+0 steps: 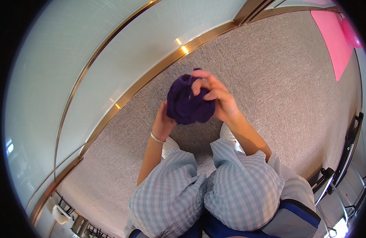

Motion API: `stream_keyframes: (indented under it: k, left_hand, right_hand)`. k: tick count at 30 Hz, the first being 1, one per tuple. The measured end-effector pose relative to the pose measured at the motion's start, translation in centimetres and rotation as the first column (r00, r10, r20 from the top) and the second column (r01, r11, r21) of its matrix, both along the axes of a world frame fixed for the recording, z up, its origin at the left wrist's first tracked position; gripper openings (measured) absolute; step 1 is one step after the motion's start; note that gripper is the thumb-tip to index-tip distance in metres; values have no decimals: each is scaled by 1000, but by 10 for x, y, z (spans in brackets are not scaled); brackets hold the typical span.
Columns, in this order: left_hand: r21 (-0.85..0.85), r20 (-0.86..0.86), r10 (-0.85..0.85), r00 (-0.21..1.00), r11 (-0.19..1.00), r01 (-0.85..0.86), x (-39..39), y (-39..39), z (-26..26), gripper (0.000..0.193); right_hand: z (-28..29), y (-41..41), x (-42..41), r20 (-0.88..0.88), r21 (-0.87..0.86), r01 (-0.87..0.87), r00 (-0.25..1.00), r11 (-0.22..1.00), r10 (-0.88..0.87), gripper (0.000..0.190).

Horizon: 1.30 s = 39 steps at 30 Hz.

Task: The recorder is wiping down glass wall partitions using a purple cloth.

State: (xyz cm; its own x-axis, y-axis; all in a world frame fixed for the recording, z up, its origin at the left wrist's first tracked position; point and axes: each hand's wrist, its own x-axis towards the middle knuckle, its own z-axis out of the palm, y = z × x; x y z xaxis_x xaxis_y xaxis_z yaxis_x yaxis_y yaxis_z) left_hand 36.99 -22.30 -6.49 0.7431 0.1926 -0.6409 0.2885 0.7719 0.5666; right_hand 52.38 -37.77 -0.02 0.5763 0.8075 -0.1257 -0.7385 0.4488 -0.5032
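Note:
A bunched dark purple fabric item (187,104) is held up over the carpet, in front of my knees. It is folded into a rounded bundle, so its exact kind is unclear. My left hand (166,122) supports it from the left side, most of the fingers hidden behind the cloth. On the right, my right hand (221,96) rests against its edge with curled fingers over the upper face. A small dark piece (197,69) shows just above the right fingertips. Around my left wrist is a light bracelet (156,137).
Grey carpet (278,68) spreads beneath. Glossy pale panels (135,53) with a gold-coloured metal base trim (159,68) run along the left. A pink mat (331,41) and pink balloon-like object (351,32) lie far right. Black-and-metal frames (346,154) stand at the right edge.

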Motion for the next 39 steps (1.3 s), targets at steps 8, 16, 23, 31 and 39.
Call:
stream_keyframes:
  k: [8, 16, 23, 31, 39]
  left_hand:
    - [-551, 348, 178, 921, 833, 47, -25, 0, -17, 66]
    - [-237, 68, 98, 993, 968, -79, 0, 10, -1, 58]
    - [-24, -79, -11, 997, 1000, 9, 26, 16, 5, 57]
    - [148, -192, -26, 981, 987, 55, 37, 40, 1, 44]
    - [-148, 72, 45, 996, 988, -34, 68, 45, -30, 43]
  right_hand:
    - [-20, 32, -44, 785, -323, -50, 544, 945, 297, 47]
    - [-54, 19, -41, 723, -622, 289, 568, 727, 393, 57]
    - [-98, 24, -52, 594, -651, 263, 761, 712, 262, 63]
    - [-108, 0, 24, 99, -689, 282, 949, 668, -299, 26]
    - [-125, 30, 62, 303, -571, 539, 839, 620, -451, 33]
